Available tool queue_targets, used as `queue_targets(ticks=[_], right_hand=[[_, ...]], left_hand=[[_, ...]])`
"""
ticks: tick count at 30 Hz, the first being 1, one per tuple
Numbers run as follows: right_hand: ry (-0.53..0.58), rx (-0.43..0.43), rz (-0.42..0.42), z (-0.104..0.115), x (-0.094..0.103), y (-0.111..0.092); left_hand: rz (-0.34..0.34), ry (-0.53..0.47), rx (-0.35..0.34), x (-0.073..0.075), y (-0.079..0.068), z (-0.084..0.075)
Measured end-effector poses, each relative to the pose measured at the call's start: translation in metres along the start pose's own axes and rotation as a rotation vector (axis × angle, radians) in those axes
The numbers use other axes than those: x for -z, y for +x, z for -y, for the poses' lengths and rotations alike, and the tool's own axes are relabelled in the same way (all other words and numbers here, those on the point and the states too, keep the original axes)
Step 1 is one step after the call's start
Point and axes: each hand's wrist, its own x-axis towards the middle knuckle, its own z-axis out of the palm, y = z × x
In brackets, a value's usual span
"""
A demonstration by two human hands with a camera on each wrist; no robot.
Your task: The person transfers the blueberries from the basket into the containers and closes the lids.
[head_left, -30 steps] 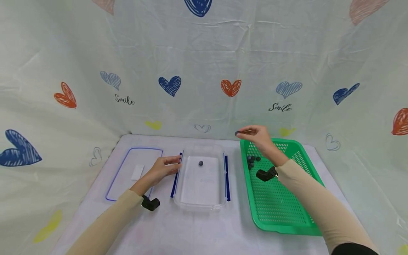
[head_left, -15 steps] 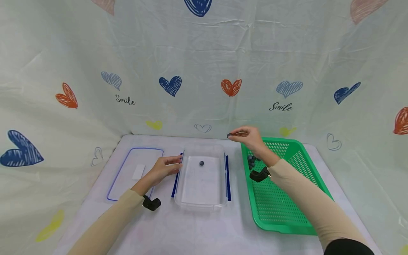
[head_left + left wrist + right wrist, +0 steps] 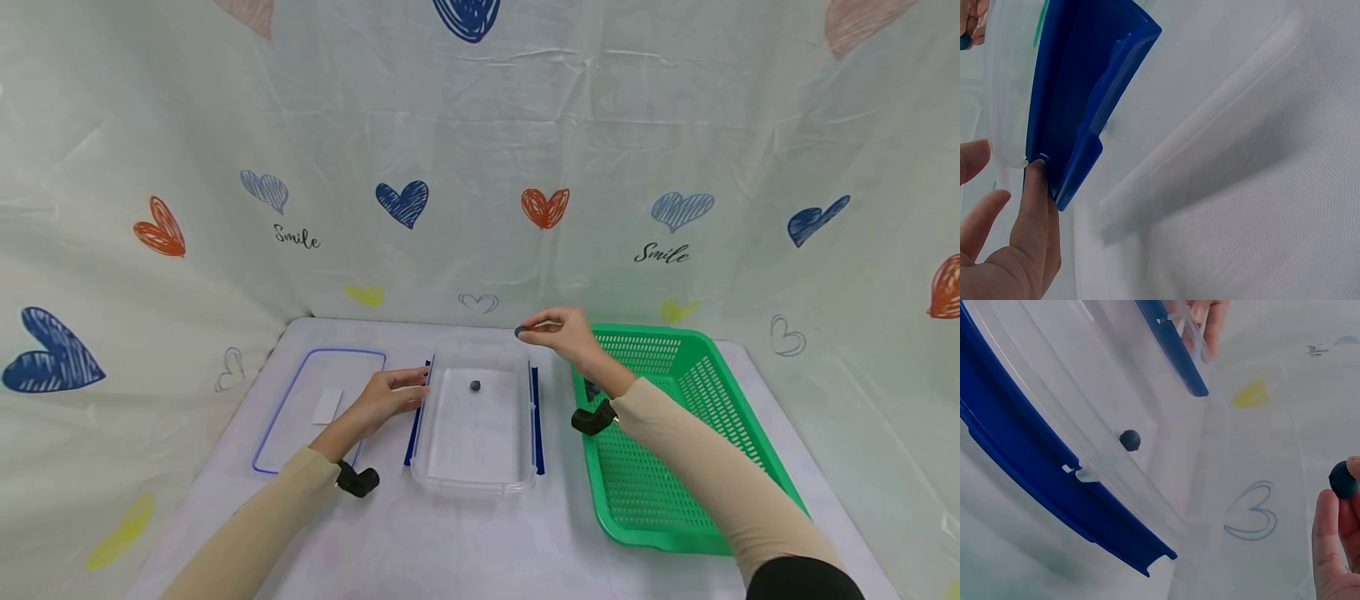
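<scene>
On the table covered with white cloth (image 3: 465, 550), at the far left, lies a clear rectangular plastic lid with a thin blue edge (image 3: 303, 408), and a small white rectangular piece (image 3: 327, 407) is within its outline. The left forearm and hand cover the near right part of this lid. Just beside it, in the middle, is a clear rectangular plastic box (image 3: 474, 442); a long blue plastic flap (image 3: 1066, 81) hangs out on its left side, and a similar blue flap (image 3: 537, 417) on its right. Inside the box, toward the far end, rests one small dark blue round ball (image 3: 475, 386). Near the box on the right stands a green perforated plastic basket (image 3: 652, 508). The right wrist, with its black camera (image 3: 592, 417), passes over this basket and hides most of the dark balls in it (image 3: 590, 388). Behind everything hangs a pale curtain with printed hearts (image 3: 465, 125).

The left hand (image 3: 375, 400) is at the left side of the box, with fingers rather straight and parted; one fingertip touches the left blue flap. The right hand (image 3: 558, 335) is raised beside the far right corner of the box. It pinches a second dark blue round ball (image 3: 1342, 480) between thumb and fingertips, and this ball is apart from the box.
</scene>
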Motion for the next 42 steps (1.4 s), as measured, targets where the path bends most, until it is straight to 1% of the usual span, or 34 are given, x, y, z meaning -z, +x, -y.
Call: queue_targets(ticks=[7,15,22,34,42], right_hand=[[0.005,0.011,0.047,-0.005,-0.012,0.001],[-0.021,0.015,0.085,-0.014,-0.020,0.002],[-0.074,0.008,0.097,-0.018,-0.025,-0.001],[-0.125,0.005,0.093,-0.024,-0.027,-0.002],[-0.106,-0.025,0.092,-0.019,-0.020,-0.001]], left_hand=[[0.005,-0.003,-0.006,0.000,0.000,0.001],[0.005,0.004,-0.012,0.001,0.000,0.002],[0.005,0.002,-0.016,0.002,0.000,0.003],[0.003,0.009,-0.012,0.002,0.003,0.006],[0.007,-0.008,-0.018,0.002,0.003,0.005]])
